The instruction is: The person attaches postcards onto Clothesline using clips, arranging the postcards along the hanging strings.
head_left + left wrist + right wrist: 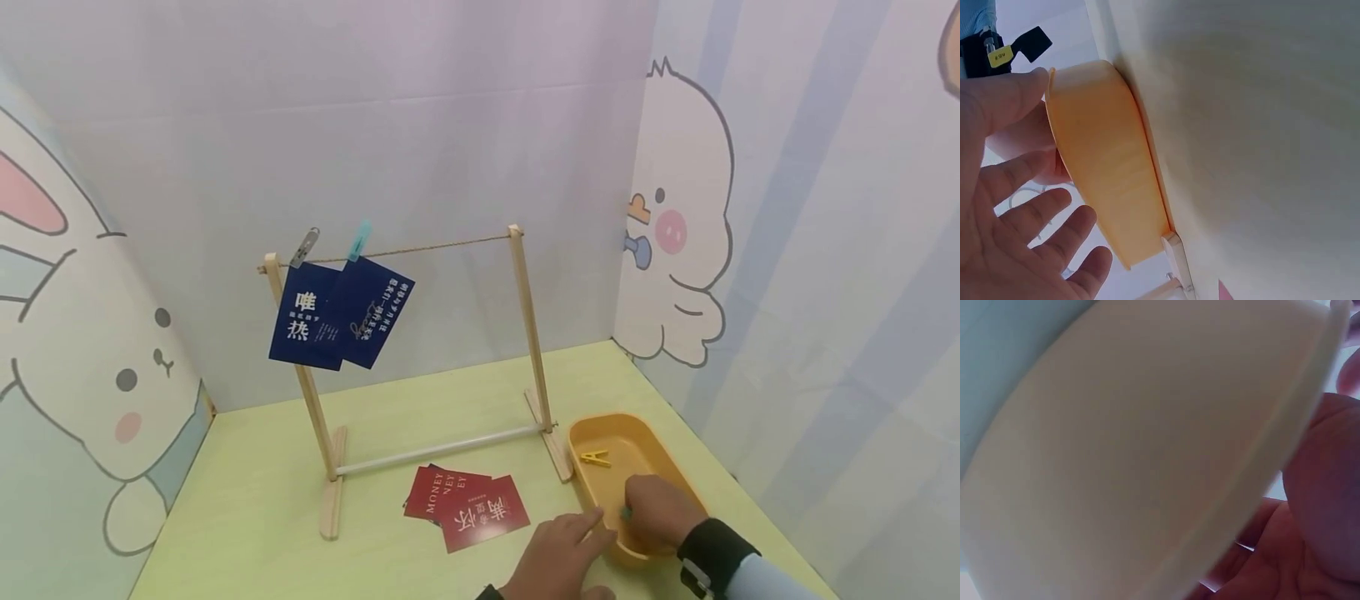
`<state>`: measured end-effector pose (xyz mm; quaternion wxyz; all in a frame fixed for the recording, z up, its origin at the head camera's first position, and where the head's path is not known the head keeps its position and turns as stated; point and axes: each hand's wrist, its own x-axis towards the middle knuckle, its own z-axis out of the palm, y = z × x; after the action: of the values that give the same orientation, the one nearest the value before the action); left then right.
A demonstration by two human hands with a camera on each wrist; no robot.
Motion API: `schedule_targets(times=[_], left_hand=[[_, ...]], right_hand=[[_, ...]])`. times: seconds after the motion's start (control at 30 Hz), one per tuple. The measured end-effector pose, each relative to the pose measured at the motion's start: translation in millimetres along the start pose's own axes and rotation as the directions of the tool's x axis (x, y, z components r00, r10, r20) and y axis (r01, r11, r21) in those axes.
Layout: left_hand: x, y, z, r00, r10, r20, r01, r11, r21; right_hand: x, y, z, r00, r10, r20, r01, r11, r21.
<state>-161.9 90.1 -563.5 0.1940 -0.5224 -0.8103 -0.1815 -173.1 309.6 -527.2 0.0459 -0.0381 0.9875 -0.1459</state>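
Plainly, our right hand (663, 512) is down in the near end of the yellow-orange tray (633, 446), fingers curled in tight on what looks like a green clip (627, 513) — only a sliver of it shows, so we cannot tell which end we have. To do this pick-up well, we would judge it best to pinch the clip by its handle end, leaving the biting end clear of our fingers, and to lift straight up past the rim. Our left hand (558, 554) has its fingers loosely spread at the tray's left side, gripping nothing; a light touch there should steady the tray without tipping it. A yellow clip (591, 457) lies well apart, towards the far end, and needs no disturbing — while the red cards (486, 512) on the table (408, 567) lie just beyond our left hand, where a careless sweep might scatter them.
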Motion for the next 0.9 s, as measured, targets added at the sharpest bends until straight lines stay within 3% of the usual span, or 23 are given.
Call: schedule_targets(times=[0.13,0.43,0.63,0.77,0.9], left_hand=[[-1.1,-6.6,-6.4,0.997,-0.073,0.024,0.073,0.997,-0.001],[-10.5,-18.3,-17.1,0.984,-0.173,0.031,0.171,0.983,0.061],[-14.2,-23.9,-20.4,0.980,-0.199,0.011,0.197,0.977,0.080],[-16.9,-29.5,-24.7,0.973,-0.232,-0.005,0.232,0.970,0.075],[-18.7,-35.8,-29.8,0.966,-0.257,0.002,0.257,0.964,0.072]], right_hand=[[5,1,-1,1.000,0.011,0.008,-0.011,1.000,-0.001],[9,-5,-6,1.000,0.016,0.027,-0.016,1.000,0.005],[12,-7,-8,0.997,0.061,0.037,-0.062,0.998,0.031],[13,-7,-11,0.998,0.060,-0.009,-0.059,0.998,0.034],[14,-7,-15,0.994,0.010,-0.106,-0.008,1.000,0.017]])
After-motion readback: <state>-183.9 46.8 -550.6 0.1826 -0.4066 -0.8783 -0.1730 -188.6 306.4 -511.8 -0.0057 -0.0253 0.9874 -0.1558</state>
